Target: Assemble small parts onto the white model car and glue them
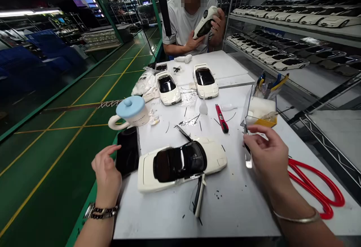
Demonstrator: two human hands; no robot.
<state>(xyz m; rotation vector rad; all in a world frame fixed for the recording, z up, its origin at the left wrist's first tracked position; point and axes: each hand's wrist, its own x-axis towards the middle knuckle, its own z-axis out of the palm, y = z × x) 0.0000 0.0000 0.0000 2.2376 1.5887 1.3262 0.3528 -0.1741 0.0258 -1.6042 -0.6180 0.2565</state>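
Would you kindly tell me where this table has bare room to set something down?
The near edge of the table is bare, between the model car and the red scissors. The far white board beyond the two small cars is free. The middle, around the red cutter and mug, is crowded.

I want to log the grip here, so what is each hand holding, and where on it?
The right hand pinches metal tweezers near their upper end between thumb and fingers. The left hand holds nothing, hovering beside the black phone.
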